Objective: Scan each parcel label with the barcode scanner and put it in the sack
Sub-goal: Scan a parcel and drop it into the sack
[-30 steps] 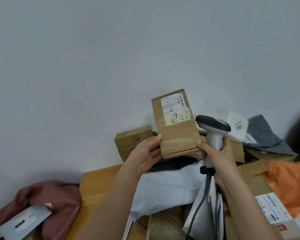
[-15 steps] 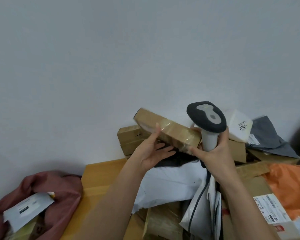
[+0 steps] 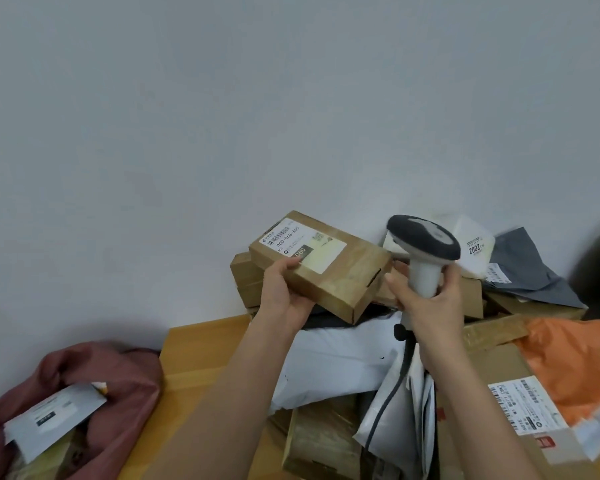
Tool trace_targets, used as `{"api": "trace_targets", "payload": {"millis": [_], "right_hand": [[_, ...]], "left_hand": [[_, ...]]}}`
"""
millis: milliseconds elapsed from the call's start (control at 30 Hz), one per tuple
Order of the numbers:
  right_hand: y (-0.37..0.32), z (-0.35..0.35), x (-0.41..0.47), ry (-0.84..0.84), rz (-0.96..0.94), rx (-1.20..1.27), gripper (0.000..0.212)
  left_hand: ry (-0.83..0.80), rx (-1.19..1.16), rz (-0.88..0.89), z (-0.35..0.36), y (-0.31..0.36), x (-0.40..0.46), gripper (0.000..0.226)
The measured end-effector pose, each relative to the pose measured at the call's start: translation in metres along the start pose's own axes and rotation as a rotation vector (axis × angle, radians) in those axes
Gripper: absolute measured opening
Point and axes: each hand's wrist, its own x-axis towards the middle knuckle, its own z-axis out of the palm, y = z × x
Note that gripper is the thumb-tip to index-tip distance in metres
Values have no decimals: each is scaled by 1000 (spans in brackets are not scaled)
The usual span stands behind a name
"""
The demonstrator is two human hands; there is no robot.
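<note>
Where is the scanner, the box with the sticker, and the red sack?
barcode scanner (image 3: 425, 275): head view, on its pale handle.
cardboard box (image 3: 340, 282): head view, on its bare brown top.
red sack (image 3: 118, 372): head view, on its cloth rim.

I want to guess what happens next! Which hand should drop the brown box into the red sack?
Probably the left hand. It already holds the brown box, and the red sack lies on that same side. The right hand is busy gripping the scanner, farther from the sack.
</note>
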Motion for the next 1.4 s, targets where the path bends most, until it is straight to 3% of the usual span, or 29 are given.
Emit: {"api": "trace_targets", "payload": {"millis": [167, 333, 400, 467, 567, 633, 767, 1033, 1400], "right_hand": [[8, 4, -6, 22, 178, 157, 81], [8, 7, -12, 73, 243, 212, 88], [6, 9, -15, 111, 236, 190, 84], [3, 10, -15, 109, 226, 169, 71], [-6, 6, -15, 44, 202, 63, 42], [-13, 3, -15, -23, 188, -32, 26], [-30, 3, -21, -197, 259, -86, 14], [-70, 0, -37, -396, 213, -119, 28], [-88, -12, -44, -446, 165, -116, 26]], "left_hand": [[-109, 63, 11, -1, -2, -7, 49], [-243, 405, -86, -7, -5, -12, 42], [-307, 629, -224, -11, -9, -16, 52], [-321, 681, -295, -18, -15, -16, 61], [-216, 578, -247, -29, -15, -9, 57], [-90, 638, -195, -38, -11, -5, 51], [116, 798, -175, -57, -3, -1, 52], [269, 880, -192, -79, 8, 0, 42], [342, 865, -230, -87, 7, 5, 40]]}}
